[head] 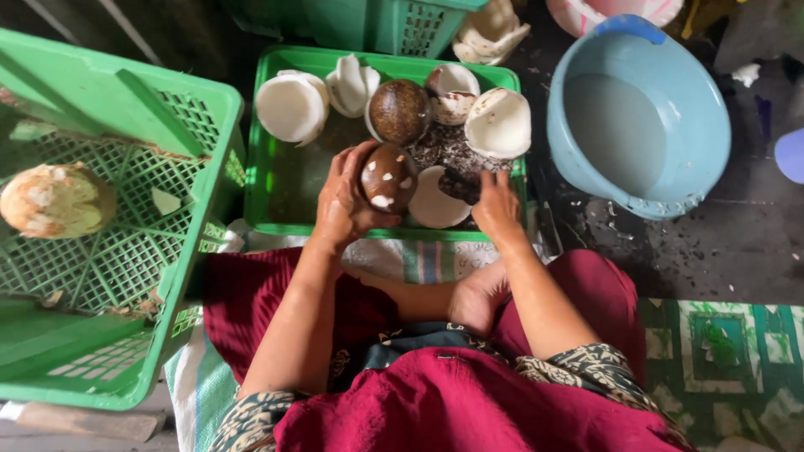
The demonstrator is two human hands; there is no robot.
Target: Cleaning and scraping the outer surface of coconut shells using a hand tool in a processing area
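Observation:
My left hand [342, 201] grips a brown coconut piece [388, 176] with white patches where skin has come off. My right hand [494, 205] is closed on a dark-handled tool [459, 185], held just right of that piece, above a white peeled half [435, 205]. Both hands hover over the front of a green crate [276, 180]. In it lie a round brown coconut [399, 110], white peeled pieces [291, 106] and a hollow white half [499, 124], with dark shavings [444, 146] on the bottom.
A large green crate [180, 109] at left holds one pale unpeeled coconut [55, 199]. A blue basin [670, 180] with water stands at right. More white shells [490, 32] lie beyond, beside another green crate [402, 25]. My red-clothed lap [469, 402] fills the foreground.

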